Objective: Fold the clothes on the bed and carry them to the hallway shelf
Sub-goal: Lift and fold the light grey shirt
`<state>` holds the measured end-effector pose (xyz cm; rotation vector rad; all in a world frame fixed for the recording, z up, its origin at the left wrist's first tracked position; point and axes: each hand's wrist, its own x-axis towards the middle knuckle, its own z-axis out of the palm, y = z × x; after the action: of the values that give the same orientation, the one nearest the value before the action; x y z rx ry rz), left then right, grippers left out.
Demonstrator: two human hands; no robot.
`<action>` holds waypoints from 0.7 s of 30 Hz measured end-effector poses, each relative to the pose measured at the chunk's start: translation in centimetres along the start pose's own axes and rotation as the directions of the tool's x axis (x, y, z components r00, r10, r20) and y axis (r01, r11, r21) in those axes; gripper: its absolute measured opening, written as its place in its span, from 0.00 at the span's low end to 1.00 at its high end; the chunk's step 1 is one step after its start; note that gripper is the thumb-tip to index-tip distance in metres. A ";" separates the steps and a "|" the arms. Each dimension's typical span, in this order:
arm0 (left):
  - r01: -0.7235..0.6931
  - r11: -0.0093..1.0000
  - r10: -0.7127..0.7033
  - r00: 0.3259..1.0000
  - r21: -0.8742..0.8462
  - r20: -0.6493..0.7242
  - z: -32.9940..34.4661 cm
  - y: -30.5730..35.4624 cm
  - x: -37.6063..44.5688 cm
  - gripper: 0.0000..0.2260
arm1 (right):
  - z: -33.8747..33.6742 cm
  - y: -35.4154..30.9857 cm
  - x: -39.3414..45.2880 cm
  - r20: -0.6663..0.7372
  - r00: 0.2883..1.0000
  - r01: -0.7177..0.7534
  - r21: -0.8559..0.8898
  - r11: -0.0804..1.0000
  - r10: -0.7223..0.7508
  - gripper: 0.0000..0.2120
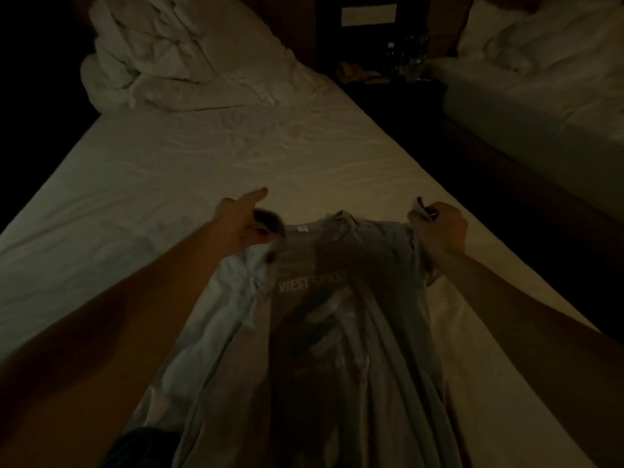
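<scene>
1 grey T-shirt [324, 298], printed "WEST", held up over bed [169, 170] at 6 o'clock, hanging toward viewer. 2 hands: left hand [241, 224] grips shirt's shoulder, index finger straight; right hand [439, 228] pinches other shoulder. 1 crumpled duvet [162, 59] at 11 o'clock. 2nd bed [540, 79] at 2 o'clock. Nightstand [388, 76] btwn beds, items unclear.
</scene>
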<state>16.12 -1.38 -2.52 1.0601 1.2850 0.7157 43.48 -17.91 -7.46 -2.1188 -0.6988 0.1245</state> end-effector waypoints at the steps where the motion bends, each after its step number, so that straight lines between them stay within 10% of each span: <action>1: 0.002 0.996 -0.003 1.000 -0.087 -0.013 0.7 -0.2 0.4 0.24 | -0.1 -0.3 0.2 -0.008 1.000 -0.012 0.001 1.000 0.012 0.13; 6: -0.137 0.966 0.171 0.974 0.218 -0.146 -0.7 -3.5 0.3 0.15 | 1.2 -2.9 0.5 0.011 1.000 0.024 -0.104 0.994 -0.023 0.13; 11: -0.150 0.558 -0.080 0.969 0.816 0.232 -3.0 -8.0 -3.6 0.18 | 6.5 -7.0 -2.8 0.259 0.965 0.083 -0.193 0.978 -0.031 0.17; 16: -0.153 0.357 -0.398 0.867 0.921 0.299 -4.2 -10.2 -9.3 0.25 | 6.8 -6.9 -8.7 0.638 0.762 0.137 0.004 0.991 -0.108 0.20; 21: -0.154 0.221 -0.385 0.893 0.963 0.232 -5.7 -10.9 -14.9 0.23 | 1.2 0.8 -15.0 0.555 0.828 0.241 -0.238 0.941 -0.072 0.20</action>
<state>6.44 -17.66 -6.25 1.9738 1.3449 -0.6820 30.88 -25.25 -11.19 -2.3165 -1.2972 0.5785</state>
